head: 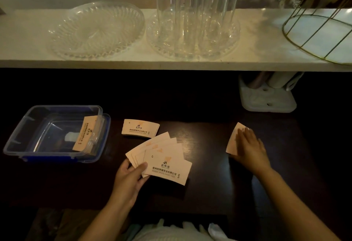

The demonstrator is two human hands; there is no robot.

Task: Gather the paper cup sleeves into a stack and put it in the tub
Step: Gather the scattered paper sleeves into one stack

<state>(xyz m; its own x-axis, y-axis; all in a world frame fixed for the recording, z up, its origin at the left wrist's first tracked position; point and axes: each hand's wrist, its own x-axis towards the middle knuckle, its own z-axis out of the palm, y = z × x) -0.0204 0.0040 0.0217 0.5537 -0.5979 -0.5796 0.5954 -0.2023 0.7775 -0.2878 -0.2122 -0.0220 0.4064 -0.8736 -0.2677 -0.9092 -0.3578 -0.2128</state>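
On the dark wooden table (205, 145), a fan of beige paper cup sleeves (162, 157) is pinched by the left hand (131, 176); a stray sleeve (233, 141) is pressed under the flat right hand (249, 147). Gathering is underway; the clear plastic tub (38, 126) likely comes later.

On the table (209, 145), the tub (55, 132) sits at the far left with one sleeve (86, 133) leaning inside against its right wall. Just right of the tub lies a small stack of sleeves (140, 128). In front of that stack, the left hand (131, 180) holds a fan of sleeves (162, 157). Well to the right, the right hand (249, 145) rests on a single sleeve (233, 141). Behind that, under the shelf (171, 63), stands what may be a utensil holder (266, 96). On the shelf, from left to right: a glass dish (95, 29), tall glasses (196, 12) on a second dish (192, 50), a wire basket (320, 31).
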